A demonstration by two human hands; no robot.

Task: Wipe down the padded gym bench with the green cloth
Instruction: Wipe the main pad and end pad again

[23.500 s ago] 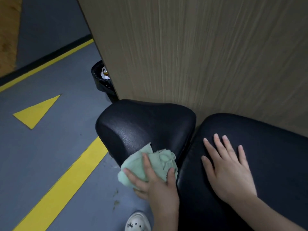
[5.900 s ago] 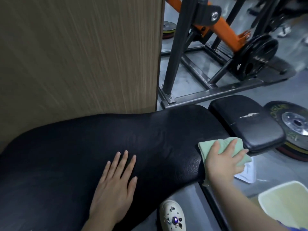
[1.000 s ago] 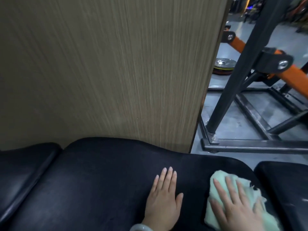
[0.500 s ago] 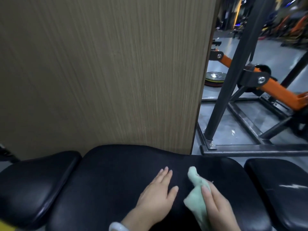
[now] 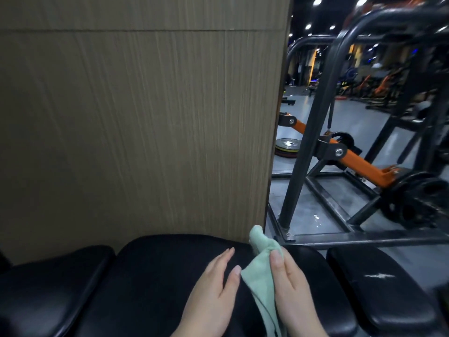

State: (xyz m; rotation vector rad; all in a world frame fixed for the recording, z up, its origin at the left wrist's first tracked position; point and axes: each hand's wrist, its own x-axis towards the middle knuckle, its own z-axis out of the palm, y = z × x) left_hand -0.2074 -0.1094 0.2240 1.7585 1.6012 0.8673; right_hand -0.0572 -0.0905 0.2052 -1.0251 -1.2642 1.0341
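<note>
While both hands sit over the middle pad, the scene reads so:
Right hand (image 5: 290, 290): grips the green cloth (image 5: 262, 276), thumb pressed on its bunched fold, fabric lifted off the pad.
Left hand (image 5: 213, 295): fingers straight and relaxed, flat on the padding, holding nothing, thumb tip just beside the cloth.
Padded gym bench (image 5: 150, 276): black, set against a wooden panel (image 5: 145, 117).
Black frame (image 5: 308, 147): stands behind, to the right.

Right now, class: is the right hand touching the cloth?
Touching. The head view shows the right hand gripping the green cloth, thumb pressed on its fold.
</note>
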